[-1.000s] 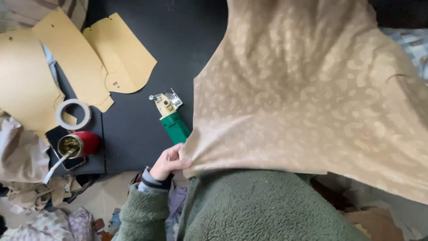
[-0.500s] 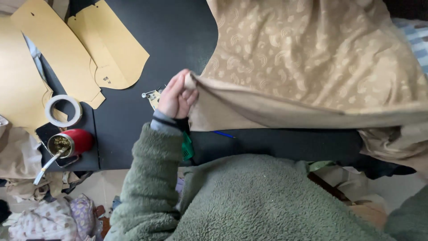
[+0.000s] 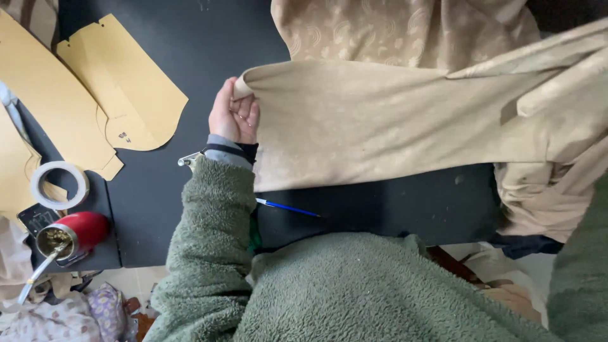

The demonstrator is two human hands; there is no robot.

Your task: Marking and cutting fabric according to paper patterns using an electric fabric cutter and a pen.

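Observation:
My left hand [image 3: 233, 115] grips the left corner of a large beige patterned fabric [image 3: 380, 126], folded over so its plain underside faces up across the black table [image 3: 190, 57]. The cloth stretches to the right and bunches at the right edge. My right hand is hidden; only a green fleece sleeve [image 3: 579, 278] shows at the lower right. A blue pen [image 3: 288, 208] lies on the table just below the fabric's near edge. A metal tool tip [image 3: 189, 159] pokes out from under my left forearm.
Tan paper pattern pieces [image 3: 120, 95] lie at the upper left. A roll of clear tape [image 3: 59, 185] and a red cup with a metal straw [image 3: 69, 234] sit at the left edge. Fabric scraps [image 3: 76, 316] pile on the floor below.
My left hand has carried the fabric's corner up and away from me, flipping the cloth over the table; the green tool is now covered by my forearm, and the pen is exposed.

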